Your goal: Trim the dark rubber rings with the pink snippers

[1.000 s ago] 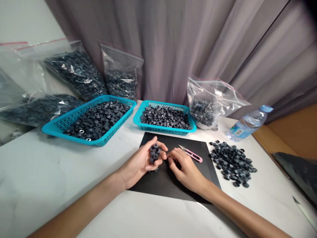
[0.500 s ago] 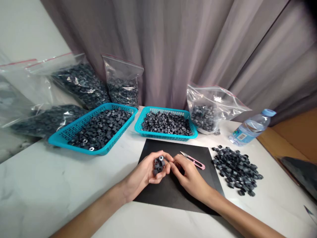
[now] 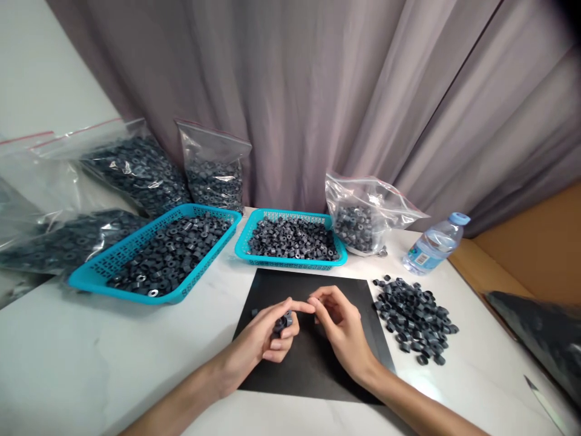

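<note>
My left hand (image 3: 267, 330) is curled around several small dark grey rings (image 3: 282, 323), their ends showing above the fingers. Its index finger stretches out to the right and meets the fingertips of my right hand (image 3: 340, 321). Thumb and fingers of the right hand are pinched together there; what they hold, if anything, is too small to make out. Both hands are over a black mat (image 3: 313, 369). Another small dark piece (image 3: 255, 313) shows just behind the left hand. The pink-handled snips seen earlier cannot be made out now.
Two blue baskets (image 3: 170, 298) (image 3: 290, 262) of dark pieces stand behind the mat. A loose pile of dark rings (image 3: 415, 318) lies on the right, near a water bottle (image 3: 436, 245). Filled zip bags (image 3: 213, 175) (image 3: 358, 224) stand at the back. A pointed blade (image 3: 542, 399) lies at lower right.
The view has shifted, so the scene sits lower and further left. My left hand has turned and closed more over the rings. My right hand has moved over where the snips lay.
</note>
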`<state>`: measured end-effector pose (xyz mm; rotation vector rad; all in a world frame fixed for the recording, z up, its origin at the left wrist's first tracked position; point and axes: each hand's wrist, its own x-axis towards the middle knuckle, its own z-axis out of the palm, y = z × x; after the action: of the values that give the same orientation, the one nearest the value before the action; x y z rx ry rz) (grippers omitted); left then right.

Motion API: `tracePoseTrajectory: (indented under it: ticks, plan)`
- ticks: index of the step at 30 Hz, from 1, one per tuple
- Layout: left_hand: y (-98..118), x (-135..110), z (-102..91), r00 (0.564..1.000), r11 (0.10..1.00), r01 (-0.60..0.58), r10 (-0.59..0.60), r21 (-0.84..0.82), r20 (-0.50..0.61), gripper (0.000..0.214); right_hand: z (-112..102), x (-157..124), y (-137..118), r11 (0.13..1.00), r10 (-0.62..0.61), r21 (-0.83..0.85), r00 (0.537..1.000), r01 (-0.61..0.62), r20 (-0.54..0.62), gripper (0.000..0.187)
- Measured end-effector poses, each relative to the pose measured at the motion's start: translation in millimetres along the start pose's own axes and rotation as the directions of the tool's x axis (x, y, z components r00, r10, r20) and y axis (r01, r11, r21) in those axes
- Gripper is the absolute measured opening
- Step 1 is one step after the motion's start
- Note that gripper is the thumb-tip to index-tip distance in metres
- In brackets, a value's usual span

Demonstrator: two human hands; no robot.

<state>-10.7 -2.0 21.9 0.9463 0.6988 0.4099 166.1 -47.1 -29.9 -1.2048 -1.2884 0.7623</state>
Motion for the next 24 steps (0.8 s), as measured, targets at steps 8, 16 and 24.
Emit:
tracePoseTrajectory:
  ticks: [8, 16, 24]
  plan:
    - [-7.4, 6.0, -2.8, 0.997, 0.989, 0.079, -0.076, 0.123, -0.023, 0.053, -1.4, -9.2, 2.5, 1.0, -0.021, -0.022, 1.0, 0.021, 0.004, 0.02]
    - [-26.7, -7.8, -6.1, 0.975, 0.844, 0.051, 0.074, 0.534, -0.209, 0.048, -3.1, -6.3, 0.5, 0.993, 0.109, 0.001, 0.951, -0.115, 0.29, 0.029]
    - [-33.8, -8.6, -3.0, 0.927, 0.461, -0.148, 0.372, 0.875, -0.039, 0.034, -6.2, 2.6, 4.6, 0.941, 0.177, 0.197, 0.898, -0.274, 0.402, 0.025]
